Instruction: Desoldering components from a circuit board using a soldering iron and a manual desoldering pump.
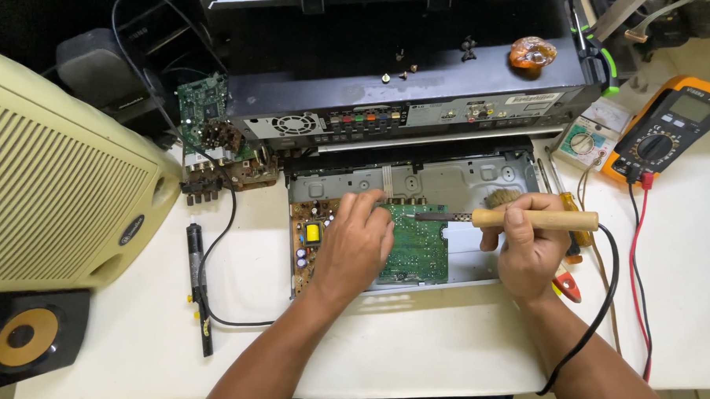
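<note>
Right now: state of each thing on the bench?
Chassis: cover off, boards exposed.
Green board: seated in chassis.
Soldering iron: held, tip on green board.
Left hand: pressing on board.
Right hand: gripping iron.
Multimeter: leads plugged in.

Bright, even light; sharp focus

Electronics repair workshop, multimeter, opened chassis

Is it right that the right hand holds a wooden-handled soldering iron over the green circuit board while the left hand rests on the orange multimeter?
Not quite. In the head view the left hand rests on the green circuit board, not the orange multimeter. The right hand does hold the wooden-handled soldering iron.
</note>
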